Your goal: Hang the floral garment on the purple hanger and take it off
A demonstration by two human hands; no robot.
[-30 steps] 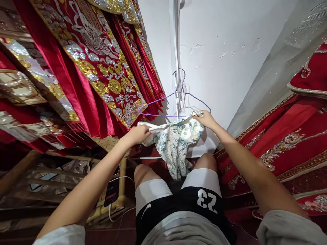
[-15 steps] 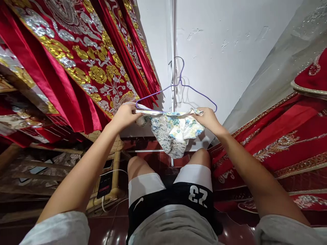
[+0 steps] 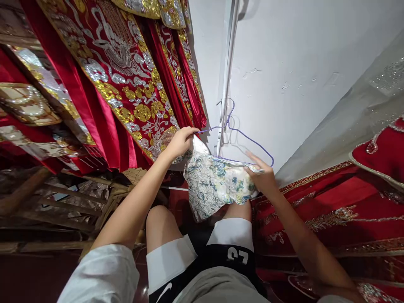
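Note:
A white floral garment [image 3: 217, 181] with blue, green and yellow print hangs in front of my knees, its lower left part finely crinkled. Behind its top edge is a thin purple wire hanger [image 3: 252, 141], hooked at a white metal upright. My left hand [image 3: 181, 143] is closed, pinching the garment's upper left corner at the hanger's left end. At the upper right edge, my right hand [image 3: 261, 170] has the fabric between thumb and fingers. Those fingers are slightly blurred, just inside the hanger's right end.
Red costumes with gold and silver sequins [image 3: 142, 105] hang at the left. More red beaded cloth [image 3: 331, 206] lies at the right beside a sheer grey fabric [image 3: 341, 105]. A bamboo chair [image 3: 104, 202] stands at lower left. The white upright [image 3: 225, 80] runs along the wall.
The garment's left corner has been raised to the hanger's left end by my left hand. The garment hangs wider and lower, and my right hand has shifted its fingers. The view has shifted.

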